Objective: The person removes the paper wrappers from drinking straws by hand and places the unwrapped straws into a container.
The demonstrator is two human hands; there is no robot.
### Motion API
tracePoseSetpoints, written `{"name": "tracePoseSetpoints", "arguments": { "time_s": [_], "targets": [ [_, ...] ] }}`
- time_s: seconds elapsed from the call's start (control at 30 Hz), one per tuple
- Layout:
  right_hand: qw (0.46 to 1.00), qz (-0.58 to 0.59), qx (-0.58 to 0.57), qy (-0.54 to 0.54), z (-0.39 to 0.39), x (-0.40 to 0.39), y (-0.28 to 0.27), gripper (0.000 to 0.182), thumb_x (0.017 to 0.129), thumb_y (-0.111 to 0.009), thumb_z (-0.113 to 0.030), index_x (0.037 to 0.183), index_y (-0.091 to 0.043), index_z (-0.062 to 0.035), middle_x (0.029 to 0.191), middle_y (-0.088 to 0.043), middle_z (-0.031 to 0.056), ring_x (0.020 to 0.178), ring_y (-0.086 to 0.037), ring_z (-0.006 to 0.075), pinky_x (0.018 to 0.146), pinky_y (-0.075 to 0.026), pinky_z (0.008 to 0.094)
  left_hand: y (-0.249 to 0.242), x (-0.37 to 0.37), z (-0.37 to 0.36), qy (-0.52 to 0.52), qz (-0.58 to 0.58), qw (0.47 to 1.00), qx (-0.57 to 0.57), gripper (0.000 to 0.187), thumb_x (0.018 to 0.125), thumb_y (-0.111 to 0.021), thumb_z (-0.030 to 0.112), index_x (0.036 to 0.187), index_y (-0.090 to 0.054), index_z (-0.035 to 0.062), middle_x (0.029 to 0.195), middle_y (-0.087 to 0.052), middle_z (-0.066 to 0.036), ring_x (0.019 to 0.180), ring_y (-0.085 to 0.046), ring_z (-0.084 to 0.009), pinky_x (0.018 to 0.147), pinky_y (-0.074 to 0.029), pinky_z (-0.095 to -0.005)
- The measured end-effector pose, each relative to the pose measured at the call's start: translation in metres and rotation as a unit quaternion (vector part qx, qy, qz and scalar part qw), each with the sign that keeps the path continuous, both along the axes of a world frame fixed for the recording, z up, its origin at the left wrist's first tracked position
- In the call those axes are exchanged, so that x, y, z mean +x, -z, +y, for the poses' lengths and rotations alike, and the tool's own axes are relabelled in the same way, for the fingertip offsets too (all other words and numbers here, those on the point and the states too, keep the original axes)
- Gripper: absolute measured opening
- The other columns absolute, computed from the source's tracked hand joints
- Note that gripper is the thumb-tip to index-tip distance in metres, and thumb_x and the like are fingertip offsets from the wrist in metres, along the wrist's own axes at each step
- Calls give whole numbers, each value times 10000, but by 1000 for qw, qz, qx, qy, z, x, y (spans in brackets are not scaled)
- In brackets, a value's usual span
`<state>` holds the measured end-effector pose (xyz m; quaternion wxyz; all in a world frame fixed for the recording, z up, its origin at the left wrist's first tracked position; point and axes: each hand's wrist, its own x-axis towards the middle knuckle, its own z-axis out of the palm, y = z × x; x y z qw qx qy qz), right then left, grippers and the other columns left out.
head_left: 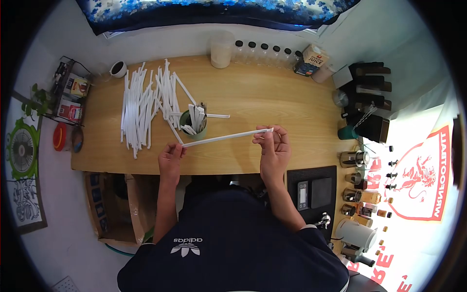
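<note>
A long white paper-wrapped straw (pixel 224 138) is stretched between my two hands above the front part of the wooden table. My left hand (pixel 171 158) pinches its left end, and my right hand (pixel 274 146) pinches the right end, slightly higher in view. Just behind the straw stands a green cup (pixel 203 131) with several short white wrapped pieces in it. One loose straw (pixel 219 116) lies to the right of the cup. Many similar white straws (pixel 138 107) are piled on the left part of the table.
The wooden table (pixel 272 92) has a clear container (pixel 221 51), several black-capped bottles (pixel 264 51) and a juice carton (pixel 311 59) along its back edge. A small black cup (pixel 118 69) stands back left. A scale (pixel 302 194) lies on a black mat right of my right arm.
</note>
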<state>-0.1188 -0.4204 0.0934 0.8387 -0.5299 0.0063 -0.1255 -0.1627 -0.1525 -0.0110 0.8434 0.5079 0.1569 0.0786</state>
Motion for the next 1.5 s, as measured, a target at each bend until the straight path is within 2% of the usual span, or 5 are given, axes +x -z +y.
{"name": "tracePoseSetpoints", "arguments": {
  "time_s": [0.6, 0.77, 1.03, 1.27, 1.5],
  "targets": [
    [931, -307, -154, 128, -33, 21, -104, 105, 1008, -595, -46, 1080, -566, 24, 987, -664, 194, 802, -663, 189, 681, -579, 302, -21, 19, 41, -60, -42, 997, -7, 117, 1049, -565, 191, 1008, -605, 89, 905, -627, -20, 776, -556, -104, 736, -458, -249],
    [935, -272, -215, 69, 7, 28, -100, 104, 985, -612, -2, 1076, -572, 29, 1004, -677, 205, 819, -677, 204, 708, -583, 296, -19, 26, 69, -64, -47, 997, 0, 148, 1044, -577, 204, 990, -608, 70, 881, -639, -21, 776, -557, -95, 717, -438, -233],
    [867, -238, -437, 10, 76, 34, -67, 140, 884, -733, 30, 1003, -661, 21, 983, -702, 163, 826, -691, 208, 733, -558, 287, -1, 37, 130, -34, 9, 968, 250, 190, 1026, -606, 221, 954, -617, 46, 837, -632, -7, 750, -542, -94, 696, -444, -256],
    [809, -196, -555, -5, 109, 40, -24, 189, 805, -797, -23, 968, -705, -50, 1137, -664, 117, 1068, -621, 291, 871, -508, 381, 25, 46, 173, -45, 52, 809, 583, 177, 929, -701, 196, 939, -641, 30, 854, -631, -76, 786, -573, -240, 754, -476, -355],
    [824, -156, -544, -7, 117, 43, -23, 235, 815, -802, -90, 1023, -698, -62, 1204, -638, 115, 1141, -576, 285, 935, -474, 385, 50, 62, 190, -105, 46, 731, 673, 221, 884, -742, 210, 981, -649, 35, 900, -599, -110, 907, -573, -298, 839, -469, -409]
  ]
}}
